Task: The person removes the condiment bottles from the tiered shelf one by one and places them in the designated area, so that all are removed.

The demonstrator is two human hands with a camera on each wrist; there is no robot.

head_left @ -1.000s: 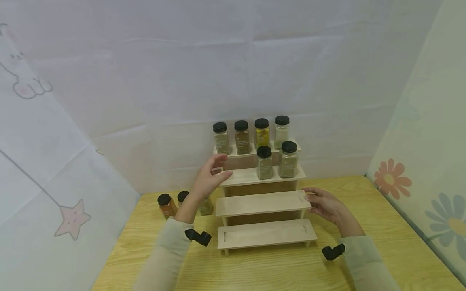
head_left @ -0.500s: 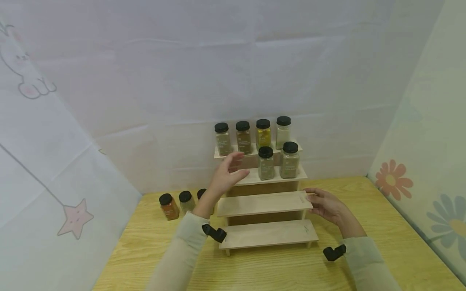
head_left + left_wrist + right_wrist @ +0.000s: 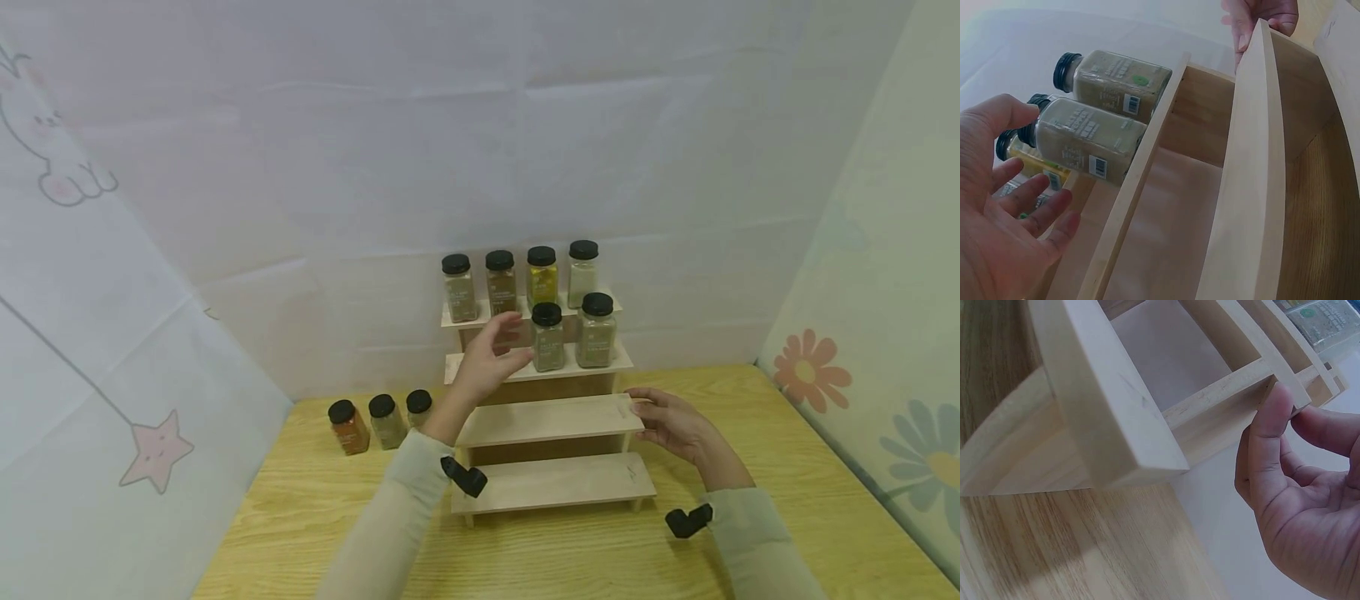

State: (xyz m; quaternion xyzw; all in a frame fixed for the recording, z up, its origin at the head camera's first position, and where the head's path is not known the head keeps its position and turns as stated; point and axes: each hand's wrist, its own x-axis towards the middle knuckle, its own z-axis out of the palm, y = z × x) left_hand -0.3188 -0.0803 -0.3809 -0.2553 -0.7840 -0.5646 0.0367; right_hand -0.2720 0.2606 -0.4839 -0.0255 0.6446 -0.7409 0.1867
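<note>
A stepped wooden spice rack (image 3: 555, 483) stands on the table. On its second-highest shelf two spice jars with black lids stand side by side, the left jar (image 3: 548, 343) and the right jar (image 3: 597, 340). My left hand (image 3: 483, 363) is just left of the left jar, thumb and fingers spread. In the left wrist view the thumb is close to that jar's lid, and whether they touch is unclear. With fingers and thumb, my right hand (image 3: 671, 427) grips the right end of the shelf below; the right wrist view shows this hand (image 3: 1310, 500) pinching the board.
Several more jars line the top shelf, among them a yellow jar (image 3: 542, 283). On the table left of the rack stand an orange-red jar (image 3: 350, 433), a greenish jar (image 3: 388, 429) and a partly hidden jar (image 3: 419, 408). A white cloth (image 3: 375, 167) hangs behind.
My left hand has moved right along the second-highest shelf, from its left end to beside the left jar. The table jars behind that arm have come into view. My right hand keeps its grip.
</note>
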